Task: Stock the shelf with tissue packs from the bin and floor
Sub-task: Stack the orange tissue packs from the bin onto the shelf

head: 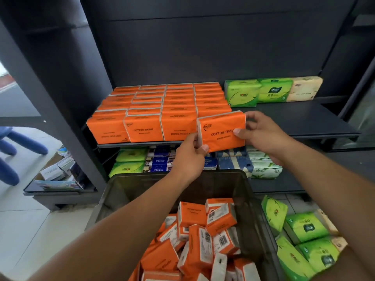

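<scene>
One orange cotton tissue pack, left hand fingers pinching its near-left corner, right hand fingers clamped on its right edge, four orange columns shelved behind

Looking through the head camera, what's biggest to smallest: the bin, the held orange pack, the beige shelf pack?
bin
held orange tissue pack
beige shelf pack (farther back, so the last two are unsure)
</scene>
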Tool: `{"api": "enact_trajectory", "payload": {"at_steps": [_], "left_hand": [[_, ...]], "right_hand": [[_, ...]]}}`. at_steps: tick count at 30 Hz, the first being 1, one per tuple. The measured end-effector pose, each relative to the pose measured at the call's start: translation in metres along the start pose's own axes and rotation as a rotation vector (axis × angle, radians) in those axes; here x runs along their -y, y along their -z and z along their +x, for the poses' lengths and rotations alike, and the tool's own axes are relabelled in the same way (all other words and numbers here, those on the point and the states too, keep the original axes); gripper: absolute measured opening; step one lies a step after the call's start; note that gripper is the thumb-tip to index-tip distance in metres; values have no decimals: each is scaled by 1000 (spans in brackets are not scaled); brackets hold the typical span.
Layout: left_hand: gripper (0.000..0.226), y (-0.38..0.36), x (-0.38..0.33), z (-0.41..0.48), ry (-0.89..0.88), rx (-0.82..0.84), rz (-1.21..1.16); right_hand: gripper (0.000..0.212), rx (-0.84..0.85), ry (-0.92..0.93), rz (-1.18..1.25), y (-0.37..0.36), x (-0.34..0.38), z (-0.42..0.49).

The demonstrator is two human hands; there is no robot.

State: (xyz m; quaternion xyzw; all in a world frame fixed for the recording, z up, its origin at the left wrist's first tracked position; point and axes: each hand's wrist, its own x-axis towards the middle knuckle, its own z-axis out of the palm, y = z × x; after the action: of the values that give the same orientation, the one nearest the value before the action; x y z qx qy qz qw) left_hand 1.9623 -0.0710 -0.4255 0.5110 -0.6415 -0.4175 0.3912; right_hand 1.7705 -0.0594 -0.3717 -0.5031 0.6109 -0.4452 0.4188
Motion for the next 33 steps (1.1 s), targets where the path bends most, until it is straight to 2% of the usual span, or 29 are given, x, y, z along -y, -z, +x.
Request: {"api": "enact_trajectory", "payload": {"at_steps": [7, 9, 11, 14, 16, 19, 22, 26, 33], "left_hand": [[41, -22, 6, 9, -109, -90, 25], [53, -29, 9, 10, -148, -75, 49], [73, -34, 14, 11, -153, -29, 99], [91, -39, 20, 13, -230, -6, 302], [96, -39, 25, 19, -283, 17, 554], [94, -37, 28, 25, -362, 59, 971], [89, -39, 36, 31, -318, 90, 1172], [89, -40, 41, 38, -211, 142, 1267], [90, -40, 42, 46, -168, 158, 1269]], "right_hand": [[29, -110, -20, 88, 0, -18, 32], [27, -137, -15, 106, -3, -21, 41], [26, -157, -16, 118, -6, -24, 48], [25, -195, -22, 116, -12, -30, 57], [24, -219, -18, 117, -15, -34, 62], [23, -232, -17, 119, -21, -39, 68], [25, -221, -19, 123, -27, -42, 74], [28, -242, -27, 115, -31, -49, 80], [22, -215, -24, 62, -30, -50, 79]]}}
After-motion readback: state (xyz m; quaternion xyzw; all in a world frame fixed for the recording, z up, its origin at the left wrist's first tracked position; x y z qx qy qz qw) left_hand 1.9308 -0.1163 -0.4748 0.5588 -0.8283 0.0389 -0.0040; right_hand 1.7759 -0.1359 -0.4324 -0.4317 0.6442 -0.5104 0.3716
